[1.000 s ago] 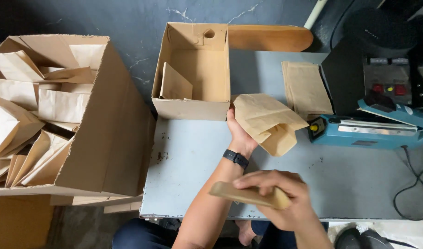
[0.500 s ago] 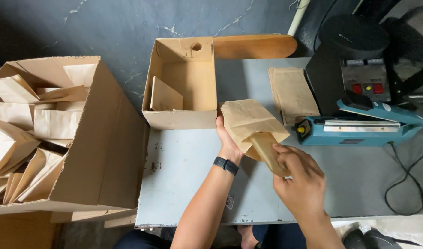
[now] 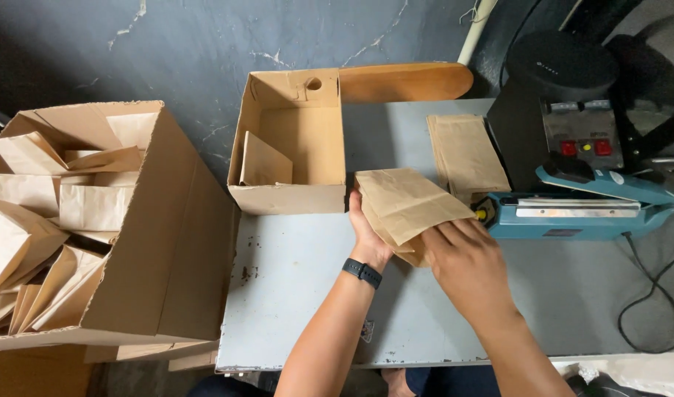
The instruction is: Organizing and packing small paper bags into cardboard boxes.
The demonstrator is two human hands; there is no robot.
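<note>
- Left hand (image 3: 368, 234) pinched the back edge of the brown paper bag (image 3: 407, 202), held above the grey metal desk (image 3: 293, 294) by the small open cardboard box (image 3: 293, 143).
- Right hand (image 3: 465, 261) was pushed into the bag mouth; its grip was hidden, couldn't tell.
- Risk: forcing could tear the paper.
- Risk: the loose pinch could drop the bag toward the blue heat sealer (image 3: 579, 209).

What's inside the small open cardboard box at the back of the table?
The small cardboard box holds one flat brown paper bag, leaning against its left wall. The rest of its floor looks bare. The strip just behind its front wall is hidden from view.
</note>
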